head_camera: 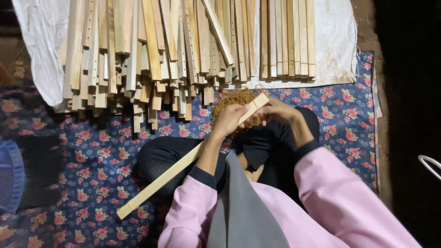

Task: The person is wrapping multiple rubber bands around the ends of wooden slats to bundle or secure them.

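A long pale wooden slat (pixel 170 171) runs diagonally from my lower left up to my hands. My left hand (pixel 228 120) is closed around the slat near its upper end. My right hand (pixel 278 111) meets that upper end, fingers curled at the tip; what it pinches is too small to tell. Just behind my hands lies a heap of tan rubber bands (pixel 234 99). I sit cross-legged in dark trousers and pink sleeves.
A big pile of wooden slats (pixel 151 50) lies on a white sack (pixel 337 50) in front of me, with a neat row of slats (pixel 287 39) at its right. A blue floral mat (pixel 98 156) covers the floor. A blue object (pixel 10 177) sits at far left.
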